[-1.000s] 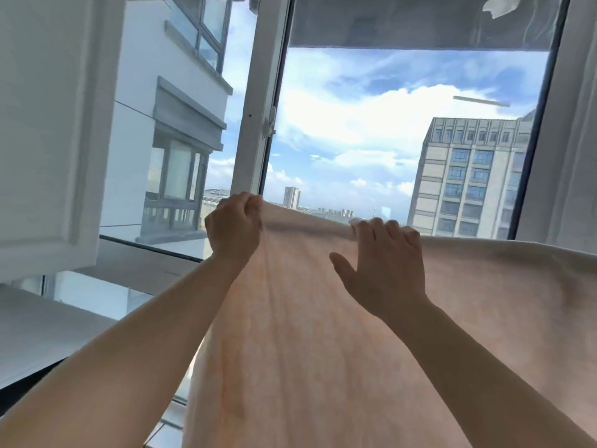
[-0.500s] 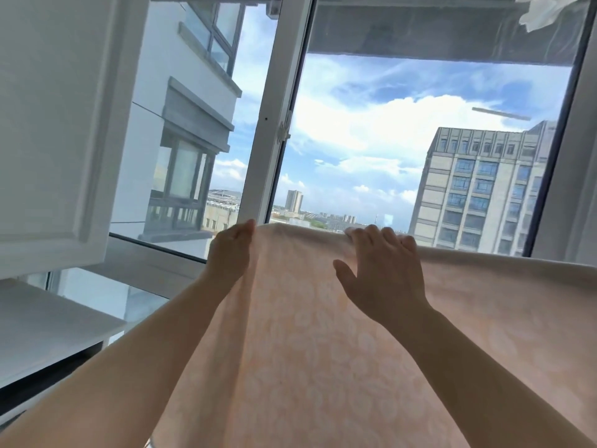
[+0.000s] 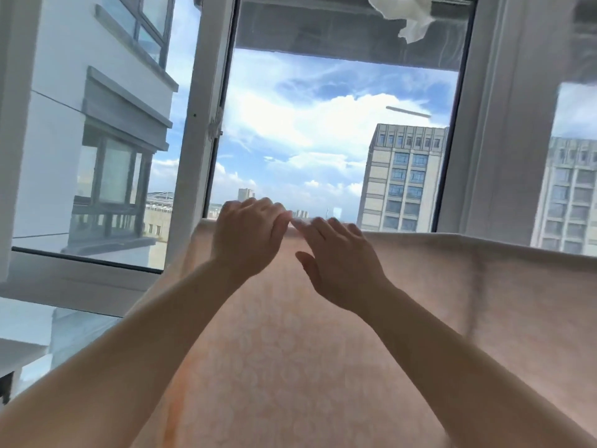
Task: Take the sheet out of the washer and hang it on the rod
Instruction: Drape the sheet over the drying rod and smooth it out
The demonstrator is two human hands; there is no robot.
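You have one sheet [image 3: 323,350] in view: pale peach with a faint printed pattern, draped over a horizontal top edge that runs from the left window post to the right side of the frame, and hanging down toward you. The rod itself is hidden under the fabric. Both of your hands are raised at that top edge, close together near its left end. Your left hand [image 3: 247,236] has its fingers curled at the fold, with the fingertips over the far side; whether it pinches the cloth cannot be told from here. Your right hand [image 3: 339,263] lies against the near face of the sheet with fingers extended and slightly spread, thumb held apart below, gripping nothing. The two hands' fingertips nearly meet. Behind the sheet you see one open window [image 3: 339,140] between two white frame posts, and one glass pane [image 3: 97,156] to its left. One white cloth [image 3: 408,12] hangs at the top edge of the view, well above the sheet.
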